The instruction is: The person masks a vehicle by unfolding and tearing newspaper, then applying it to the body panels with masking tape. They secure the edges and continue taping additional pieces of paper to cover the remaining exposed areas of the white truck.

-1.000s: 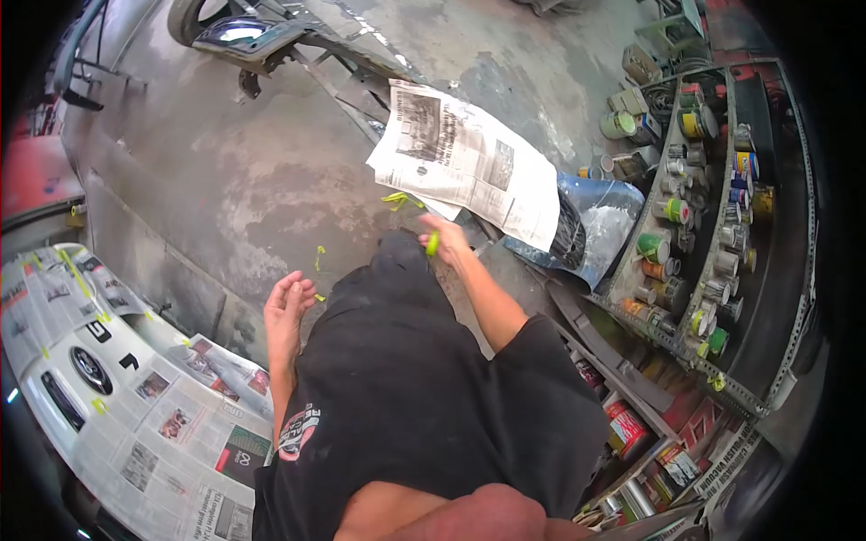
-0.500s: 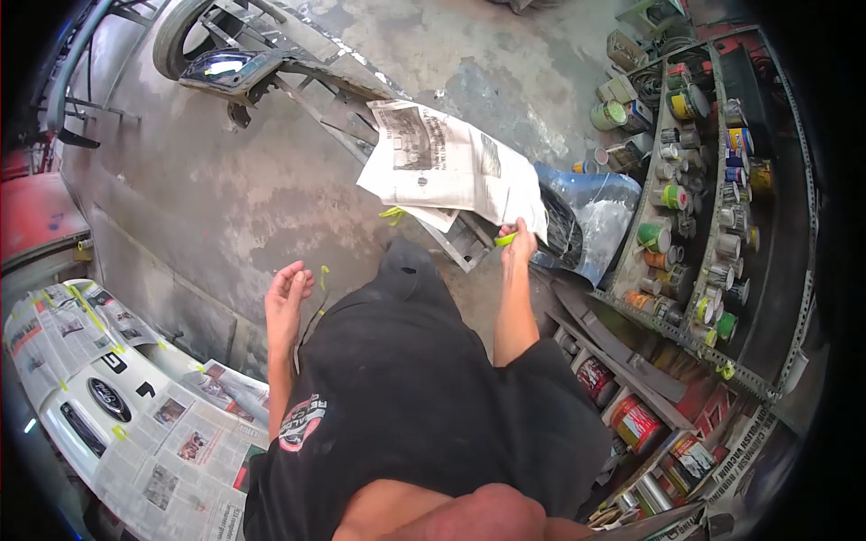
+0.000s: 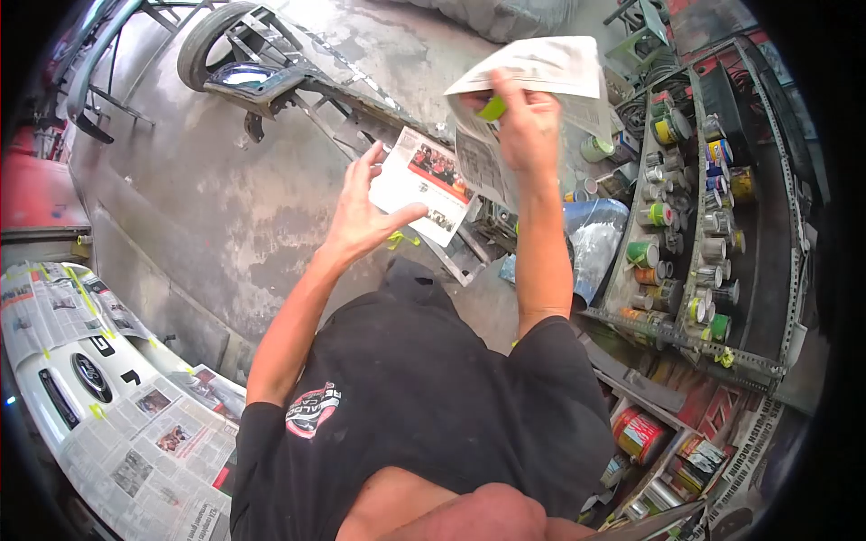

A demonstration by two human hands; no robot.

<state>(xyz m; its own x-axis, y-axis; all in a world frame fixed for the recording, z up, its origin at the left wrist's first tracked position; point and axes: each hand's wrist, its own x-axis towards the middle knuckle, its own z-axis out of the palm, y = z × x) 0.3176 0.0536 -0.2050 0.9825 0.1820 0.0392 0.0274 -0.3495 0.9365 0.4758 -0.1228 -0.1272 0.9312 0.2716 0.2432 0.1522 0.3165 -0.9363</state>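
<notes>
My right hand (image 3: 526, 126) is raised and grips a folded newspaper (image 3: 541, 68) together with a small green roll of tape (image 3: 492, 109). The paper hangs down in front of the shelves. Lower and to the left, my left hand (image 3: 365, 212) is held up with its fingers spread and holds nothing; behind it another newspaper sheet (image 3: 424, 185) lies over a metal frame (image 3: 352, 95). Bits of green tape (image 3: 397, 239) lie on the floor below that sheet.
A metal shelf rack (image 3: 713, 207) full of paint cans fills the right side. A white car bumper (image 3: 81, 370) masked with newspaper and green tape lies at the lower left. A blue car part (image 3: 600, 234) leans by the rack. Bare concrete floor (image 3: 225, 198) lies ahead.
My right hand has lifted the newspaper up off the frame, from waist height to high in front. My left hand has risen from beside my hip with its fingers spread.
</notes>
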